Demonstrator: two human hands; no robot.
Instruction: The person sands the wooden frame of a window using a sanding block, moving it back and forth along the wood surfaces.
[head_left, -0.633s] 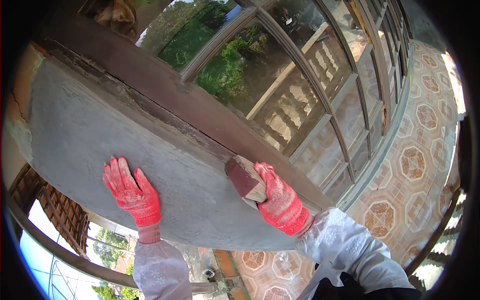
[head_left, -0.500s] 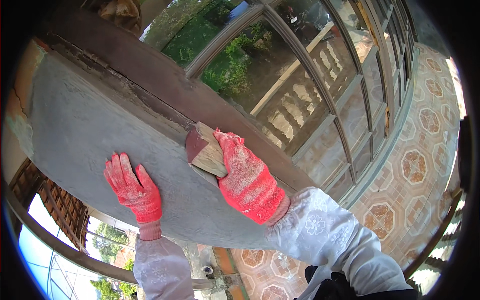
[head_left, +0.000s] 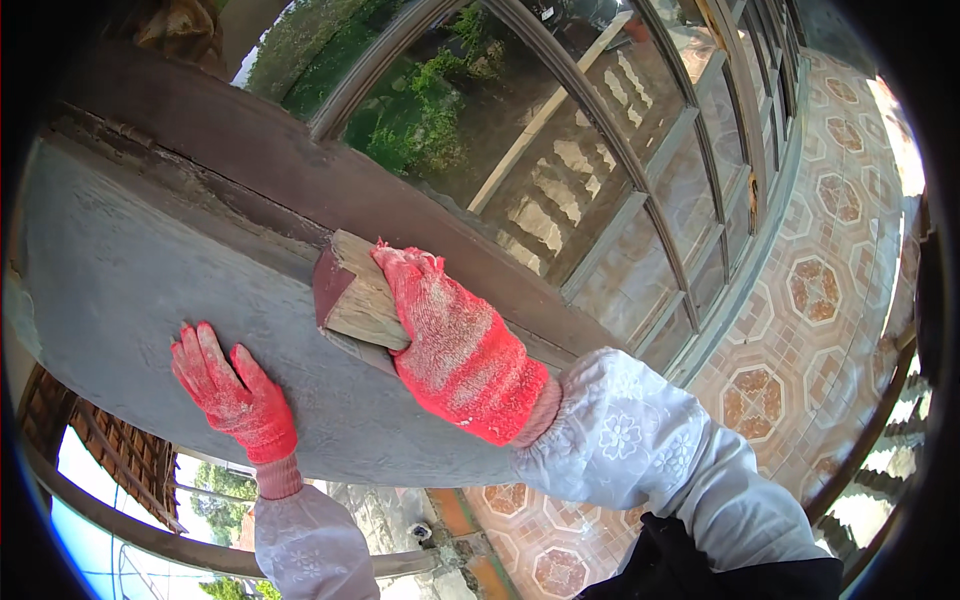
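My right hand [head_left: 465,345], in a dusty red knitted glove, is wrapped round a sanding block [head_left: 365,295]. It is a piece of wood with dark red-brown sandpaper over its end. The block rests against the upper edge of a smooth grey wall surface [head_left: 110,260], just below the brown window frame. Lower and to the left, my left hand [head_left: 240,395] wears a matching glove. Its fingers are spread flat on the grey surface, with nothing held. The block's underside is hidden.
Above the surface runs a brown wooden frame [head_left: 300,190] with rough, worn edges. Glass panes [head_left: 430,120] reflect plants and a balustrade. Patterned tiles [head_left: 760,390] cover the floor at right. A curved rail [head_left: 150,535] crosses the lower left, with a tiled roof [head_left: 125,450] beyond.
Both gloved hands, the sanding block and the surroundings appear farther left, largely from a shift of the view. The right hand keeps its grip; the left stays flat on the surface.
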